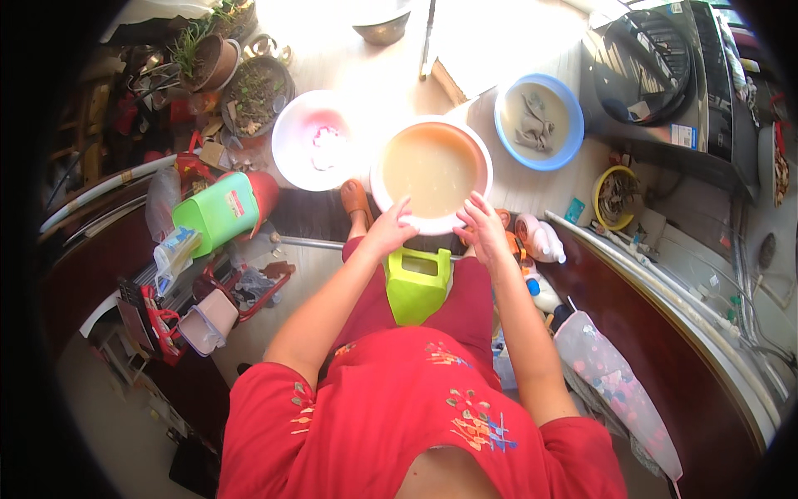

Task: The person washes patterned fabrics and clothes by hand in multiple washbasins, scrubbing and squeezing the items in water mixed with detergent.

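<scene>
A round pale basin (430, 168) of cloudy water stands on the floor between my feet. My left hand (393, 229) is at its near left rim, fingers spread. At the near right rim is my right hand (483, 226), fingers apart too; whether either hand touches the rim I cannot tell. Neither holds anything. Between my thighs sits a lime-green plastic item with a cut-out (419, 284). To the left is a white basin (293, 140) with something pink and white inside, washed out by glare. A blue basin (578, 125) at the right holds murky water and a greyish cloth.
Potted plants (259, 93) and a green plastic bin (215, 209) stand at the left. A dark front-loading washing machine (673, 81) is at the far right, near a yellow basket (596, 206). Pale plastic bottles (539, 239) lie by my right leg. A metal bowl (383, 31) sits ahead.
</scene>
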